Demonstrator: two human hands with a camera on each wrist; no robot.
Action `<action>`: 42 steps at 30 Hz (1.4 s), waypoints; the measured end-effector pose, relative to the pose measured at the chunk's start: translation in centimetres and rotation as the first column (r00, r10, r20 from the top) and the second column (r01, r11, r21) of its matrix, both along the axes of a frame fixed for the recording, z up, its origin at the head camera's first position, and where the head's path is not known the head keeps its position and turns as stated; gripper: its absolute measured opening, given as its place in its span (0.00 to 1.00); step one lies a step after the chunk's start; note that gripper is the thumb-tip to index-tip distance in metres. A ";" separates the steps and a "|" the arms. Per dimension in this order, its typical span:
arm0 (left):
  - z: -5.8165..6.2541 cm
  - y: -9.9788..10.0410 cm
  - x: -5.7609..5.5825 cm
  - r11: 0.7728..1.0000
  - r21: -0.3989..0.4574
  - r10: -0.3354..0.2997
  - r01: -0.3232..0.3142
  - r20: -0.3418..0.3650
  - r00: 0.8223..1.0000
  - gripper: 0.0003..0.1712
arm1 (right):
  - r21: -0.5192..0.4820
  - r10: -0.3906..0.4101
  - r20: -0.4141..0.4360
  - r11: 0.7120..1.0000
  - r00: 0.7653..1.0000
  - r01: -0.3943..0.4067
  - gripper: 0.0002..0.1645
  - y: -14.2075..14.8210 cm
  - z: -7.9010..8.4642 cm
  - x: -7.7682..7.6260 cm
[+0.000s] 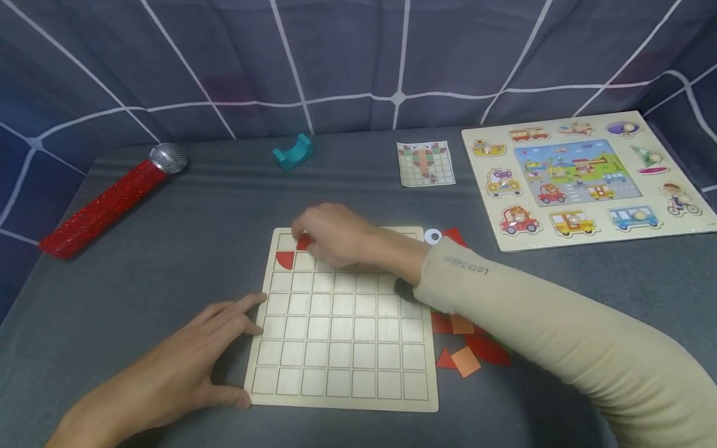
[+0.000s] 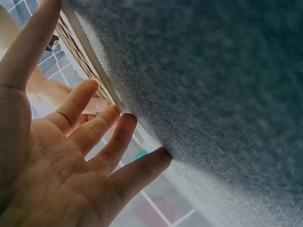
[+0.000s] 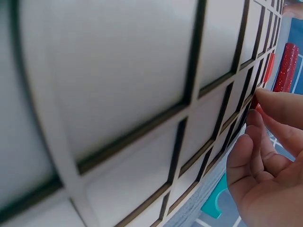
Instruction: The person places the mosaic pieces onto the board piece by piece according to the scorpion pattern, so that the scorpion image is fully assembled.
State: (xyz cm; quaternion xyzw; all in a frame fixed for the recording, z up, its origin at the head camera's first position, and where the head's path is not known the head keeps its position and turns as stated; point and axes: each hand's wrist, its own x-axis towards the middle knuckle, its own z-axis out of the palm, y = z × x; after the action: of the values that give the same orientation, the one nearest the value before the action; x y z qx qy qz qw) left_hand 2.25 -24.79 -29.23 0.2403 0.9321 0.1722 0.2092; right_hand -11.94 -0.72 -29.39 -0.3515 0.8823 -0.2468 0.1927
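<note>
A pale wooden grid board lies flat on the table. My right hand pinches a small red piece at the board's top-left part, in the top row of squares. In the right wrist view, thumb and fingertips close on that piece at the grid; its full outline is hidden. One row below, a red quarter-circle piece sits in a left-column square. At the board's left edge, my left hand rests with spread, fairly straight fingers and thumb touching the side. The left wrist view shows its fingertips along that edge.
Right of the board lie several loose pieces: an orange square, a red leaf shape and a white eye disc, some hidden by the sleeve. Behind are a pattern card, a vehicle puzzle, a teal arch and a red microphone.
</note>
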 end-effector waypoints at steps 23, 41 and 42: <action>0.1 0.2 -0.5 0.999 -0.037 0.007 -0.006 0.027 1.000 0.46 | -0.038 -0.008 -0.031 0.999 0.999 0.007 0.23 0.3 -0.1 -0.2; 0.0 0.1 -0.2 1.000 -0.022 0.008 -0.007 0.022 1.000 0.44 | -0.063 0.033 -0.021 0.997 0.999 -0.034 0.17 2.0 1.5 -0.3; 0.0 0.1 -0.2 1.000 -0.022 0.006 -0.006 0.021 1.000 0.45 | -0.067 0.034 -0.025 0.997 0.999 -0.035 0.17 2.4 1.7 -0.3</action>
State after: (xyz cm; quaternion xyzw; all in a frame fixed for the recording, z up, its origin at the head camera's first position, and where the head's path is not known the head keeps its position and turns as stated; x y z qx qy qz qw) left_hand 2.02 -24.67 -29.18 0.2335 0.9324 0.1652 0.2211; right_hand -12.25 1.63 -27.72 -0.3759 0.8696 -0.2687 0.1742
